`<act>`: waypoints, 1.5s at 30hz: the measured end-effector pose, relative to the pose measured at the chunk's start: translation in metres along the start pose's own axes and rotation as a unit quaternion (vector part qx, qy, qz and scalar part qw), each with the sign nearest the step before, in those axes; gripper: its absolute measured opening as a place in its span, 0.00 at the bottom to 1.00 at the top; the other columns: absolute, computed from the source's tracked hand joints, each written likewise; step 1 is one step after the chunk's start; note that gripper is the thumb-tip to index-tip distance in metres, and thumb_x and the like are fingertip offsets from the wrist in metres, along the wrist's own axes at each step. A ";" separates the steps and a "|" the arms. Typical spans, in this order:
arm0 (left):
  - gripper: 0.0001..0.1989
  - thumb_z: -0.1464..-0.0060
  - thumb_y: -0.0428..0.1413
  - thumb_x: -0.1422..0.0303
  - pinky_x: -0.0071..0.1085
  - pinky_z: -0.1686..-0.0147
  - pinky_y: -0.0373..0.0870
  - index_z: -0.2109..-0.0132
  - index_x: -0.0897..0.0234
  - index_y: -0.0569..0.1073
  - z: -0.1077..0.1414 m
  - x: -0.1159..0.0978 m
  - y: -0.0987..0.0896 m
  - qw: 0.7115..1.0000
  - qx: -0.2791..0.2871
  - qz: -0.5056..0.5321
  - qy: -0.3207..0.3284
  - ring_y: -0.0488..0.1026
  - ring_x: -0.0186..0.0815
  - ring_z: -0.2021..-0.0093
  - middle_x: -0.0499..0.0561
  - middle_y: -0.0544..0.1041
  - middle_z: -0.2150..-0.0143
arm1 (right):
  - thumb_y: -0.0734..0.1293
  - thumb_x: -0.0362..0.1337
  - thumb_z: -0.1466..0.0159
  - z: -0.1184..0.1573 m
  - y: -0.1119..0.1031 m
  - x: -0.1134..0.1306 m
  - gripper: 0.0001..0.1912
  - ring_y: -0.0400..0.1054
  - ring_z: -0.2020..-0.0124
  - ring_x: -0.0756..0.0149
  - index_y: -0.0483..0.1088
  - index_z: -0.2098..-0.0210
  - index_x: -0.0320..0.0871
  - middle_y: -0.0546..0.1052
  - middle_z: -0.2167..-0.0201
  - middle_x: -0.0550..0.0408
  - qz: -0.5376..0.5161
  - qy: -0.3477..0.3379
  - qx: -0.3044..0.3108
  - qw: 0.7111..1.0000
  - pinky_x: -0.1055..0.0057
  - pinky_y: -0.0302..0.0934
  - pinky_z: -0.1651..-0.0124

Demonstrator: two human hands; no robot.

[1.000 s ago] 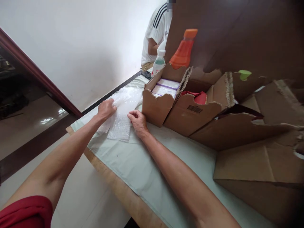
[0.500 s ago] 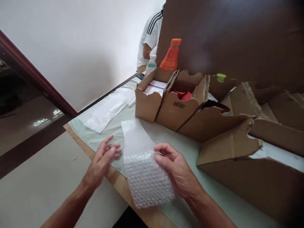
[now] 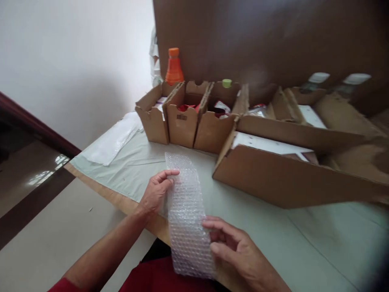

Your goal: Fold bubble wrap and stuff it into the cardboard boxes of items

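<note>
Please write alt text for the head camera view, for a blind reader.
Two bare hands, left and right, touch a strip of bubble wrap at a cloth-covered table's near edge. Behind stand open cardboard boxes and an orange bottle.

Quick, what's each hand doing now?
Left hand: at the bubble wrap's left edge; grip unclear.
Right hand: half curled at its right edge; grip unclear.

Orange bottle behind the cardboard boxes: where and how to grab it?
Probably by the narrow neck just under the cap, from above. The orange bottle stands upright and tapers upward, and the open brown cardboard boxes hide its lower body.
</note>
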State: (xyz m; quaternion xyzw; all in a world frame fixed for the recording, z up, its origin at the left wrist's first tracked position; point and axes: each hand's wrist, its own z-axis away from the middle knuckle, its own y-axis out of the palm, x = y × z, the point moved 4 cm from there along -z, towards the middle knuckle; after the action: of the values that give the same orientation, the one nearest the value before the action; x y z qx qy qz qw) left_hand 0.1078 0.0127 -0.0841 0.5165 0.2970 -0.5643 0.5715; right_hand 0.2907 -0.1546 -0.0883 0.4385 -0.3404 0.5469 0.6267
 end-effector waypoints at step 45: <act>0.24 0.47 0.65 0.61 0.31 0.68 0.70 0.43 0.58 0.76 0.026 0.001 -0.032 0.947 0.106 -0.291 0.091 0.73 0.36 0.69 0.48 0.77 0.67 | 0.71 0.45 0.38 -0.024 0.041 -0.007 0.39 0.76 0.47 0.52 0.58 0.31 0.50 0.71 0.36 0.41 -0.215 -0.053 -0.022 0.975 0.68 0.71 0.68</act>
State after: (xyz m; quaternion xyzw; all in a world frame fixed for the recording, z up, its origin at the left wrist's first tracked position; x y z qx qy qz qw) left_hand 0.0709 -0.0058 -0.0860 0.5139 0.4236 -0.6850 0.2953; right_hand 0.2478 -0.1341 -0.0967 0.5159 -0.2828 0.3673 0.7204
